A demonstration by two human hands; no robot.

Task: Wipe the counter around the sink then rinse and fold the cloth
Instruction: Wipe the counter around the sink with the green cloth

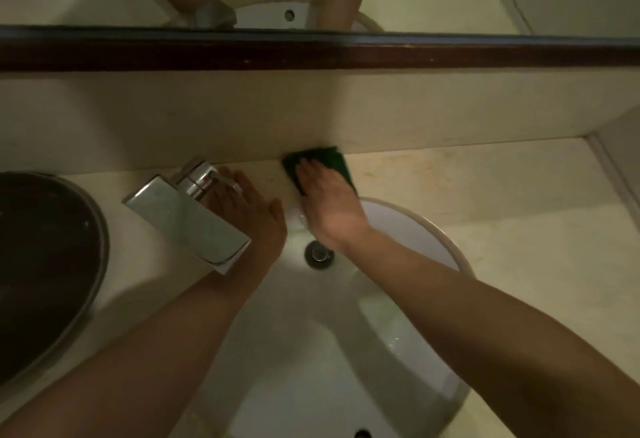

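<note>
Partly hidden under right hand (pixel 327 202): green cloth (pixel 334 157).
Partly hidden behind tap (pixel 188 215): left hand (pixel 258 217).
Cut off at left edge: dark bowl (pixel 45 264).
Cut off at bottom edge: sink (pixel 311 351).
Blurred throughout; fine detail lost.

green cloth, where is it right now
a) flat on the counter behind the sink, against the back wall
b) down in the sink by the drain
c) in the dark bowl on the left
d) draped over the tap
a: the right hand presses the green cloth flat on the counter behind the sink, with its far edge at the back wall.
</note>
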